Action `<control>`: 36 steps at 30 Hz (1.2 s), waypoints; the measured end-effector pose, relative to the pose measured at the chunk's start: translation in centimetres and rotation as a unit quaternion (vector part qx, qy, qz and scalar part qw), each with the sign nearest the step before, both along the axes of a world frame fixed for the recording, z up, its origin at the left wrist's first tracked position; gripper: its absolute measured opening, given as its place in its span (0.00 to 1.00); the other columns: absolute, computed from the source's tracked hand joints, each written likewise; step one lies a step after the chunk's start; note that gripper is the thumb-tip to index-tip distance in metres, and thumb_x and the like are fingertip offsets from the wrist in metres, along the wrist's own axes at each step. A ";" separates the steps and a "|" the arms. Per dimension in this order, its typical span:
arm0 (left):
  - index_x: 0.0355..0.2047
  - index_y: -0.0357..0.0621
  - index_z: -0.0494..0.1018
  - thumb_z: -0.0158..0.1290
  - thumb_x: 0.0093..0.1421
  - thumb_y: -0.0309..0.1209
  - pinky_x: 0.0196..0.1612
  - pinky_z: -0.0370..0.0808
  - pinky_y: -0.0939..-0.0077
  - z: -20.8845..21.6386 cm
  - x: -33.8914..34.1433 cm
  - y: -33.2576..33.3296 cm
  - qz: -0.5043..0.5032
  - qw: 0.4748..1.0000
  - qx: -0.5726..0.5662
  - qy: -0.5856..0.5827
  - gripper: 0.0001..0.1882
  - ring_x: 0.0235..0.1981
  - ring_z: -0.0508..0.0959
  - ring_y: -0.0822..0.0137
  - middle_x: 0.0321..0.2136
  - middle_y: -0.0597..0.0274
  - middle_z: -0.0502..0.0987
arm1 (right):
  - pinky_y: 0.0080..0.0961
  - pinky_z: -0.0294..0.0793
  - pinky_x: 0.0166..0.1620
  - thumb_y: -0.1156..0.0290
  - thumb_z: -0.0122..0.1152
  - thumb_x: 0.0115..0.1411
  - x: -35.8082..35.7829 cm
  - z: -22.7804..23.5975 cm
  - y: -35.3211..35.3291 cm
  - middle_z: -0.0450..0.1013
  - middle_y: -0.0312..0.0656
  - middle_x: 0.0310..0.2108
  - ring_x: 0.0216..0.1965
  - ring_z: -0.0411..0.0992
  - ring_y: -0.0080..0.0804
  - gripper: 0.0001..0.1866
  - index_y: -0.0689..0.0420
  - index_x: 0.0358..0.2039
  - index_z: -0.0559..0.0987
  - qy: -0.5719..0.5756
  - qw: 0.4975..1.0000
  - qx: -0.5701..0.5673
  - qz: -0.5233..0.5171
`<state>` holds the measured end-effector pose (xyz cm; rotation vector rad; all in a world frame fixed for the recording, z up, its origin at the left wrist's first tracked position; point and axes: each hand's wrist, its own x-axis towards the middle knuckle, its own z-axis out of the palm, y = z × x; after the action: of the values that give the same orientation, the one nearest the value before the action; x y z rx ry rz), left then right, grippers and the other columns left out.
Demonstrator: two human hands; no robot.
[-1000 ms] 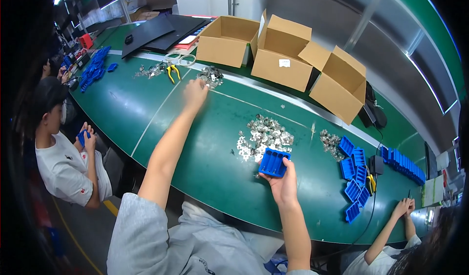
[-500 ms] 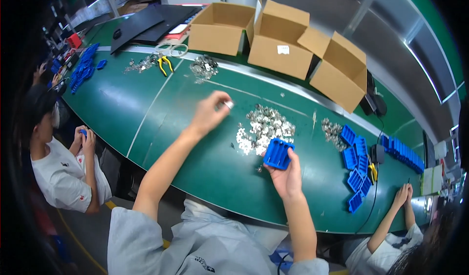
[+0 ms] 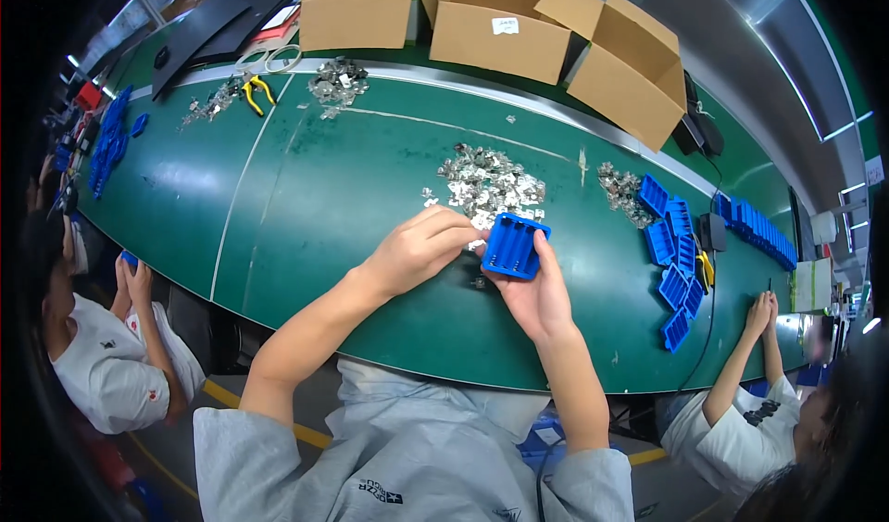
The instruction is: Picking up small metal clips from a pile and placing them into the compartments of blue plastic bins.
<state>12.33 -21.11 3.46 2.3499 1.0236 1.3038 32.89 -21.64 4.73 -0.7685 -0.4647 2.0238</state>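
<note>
In my right hand (image 3: pixel 537 304) rests a blue plastic battery holder (image 3: pixel 515 246), its long slots facing up and my thumb over its right edge. Springs seem to show at the near ends of the slots. My left hand (image 3: pixel 424 250) is at the holder's left side, thumb and fingers pinched together on a small silvery metal piece that is mostly hidden now. Just beyond both hands spreads a heap of small shiny metal pieces (image 3: pixel 491 184) on the green table (image 3: pixel 343 193). A single small part (image 3: pixel 478 283) lies below the holder.
Several blue holders (image 3: pixel 673 286) lie loosely at right, near a smaller metal heap (image 3: pixel 623 193); a long row of them (image 3: pixel 759 233) stands beyond. Cardboard boxes (image 3: pixel 500 45) line the back. Yellow-handled pliers (image 3: pixel 259 96) lie far left. People sit on both sides.
My left hand has come down and right, from away over the table to the holder's side. The view has shifted, so the table's things sit higher and further left.
</note>
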 end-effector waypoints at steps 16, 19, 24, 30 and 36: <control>0.43 0.37 0.72 0.51 0.61 0.25 0.36 0.72 0.80 -0.6 1.0 -0.9 -0.026 0.833 -0.445 -0.328 0.10 0.35 0.75 0.76 0.39 0.64 0.75 | 0.31 0.71 0.51 0.54 0.49 0.67 0.1 -0.7 -0.3 0.71 0.42 0.47 0.46 0.71 0.28 0.23 0.59 0.52 0.67 -0.116 0.988 0.086 -0.061; 0.43 0.38 0.71 0.51 0.62 0.26 0.34 0.72 0.82 -0.7 0.7 -0.8 -0.060 0.816 -0.476 -0.322 0.10 0.32 0.73 0.78 0.37 0.64 0.74 | 0.26 0.71 0.50 0.55 0.52 0.66 0.0 -0.8 -0.5 0.71 0.39 0.45 0.45 0.71 0.24 0.22 0.60 0.51 0.68 -0.150 0.979 0.120 -0.063; 0.43 0.37 0.70 0.51 0.62 0.26 0.33 0.73 0.81 -0.2 0.7 -0.9 -0.069 0.783 -0.500 -0.365 0.09 0.32 0.75 0.75 0.34 0.62 0.74 | 0.25 0.71 0.49 0.56 0.52 0.66 -0.4 -0.7 -0.7 0.72 0.39 0.44 0.44 0.71 0.23 0.21 0.60 0.50 0.69 -0.155 0.978 0.127 -0.055; 0.41 0.39 0.70 0.50 0.62 0.26 0.32 0.72 0.82 -0.6 0.6 -0.5 -0.087 0.769 -0.531 -0.345 0.07 0.32 0.74 0.76 0.33 0.65 0.74 | 0.26 0.72 0.48 0.55 0.51 0.66 -0.2 -0.8 -0.7 0.72 0.40 0.44 0.43 0.72 0.25 0.22 0.60 0.49 0.68 -0.162 0.978 0.125 -0.045; 0.40 0.41 0.70 0.51 0.62 0.27 0.32 0.70 0.82 0.0 -0.1 -0.5 -0.025 0.808 -0.487 -0.331 0.06 0.32 0.74 0.77 0.32 0.67 0.73 | 0.35 0.79 0.43 0.55 0.46 0.68 -0.2 0.0 -0.5 0.72 0.46 0.44 0.43 0.75 0.34 0.22 0.60 0.51 0.66 -0.122 0.987 0.084 -0.058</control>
<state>12.21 -21.62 3.44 1.0301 1.0078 1.0443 32.66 -22.12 4.73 -0.9200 -0.7053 1.7648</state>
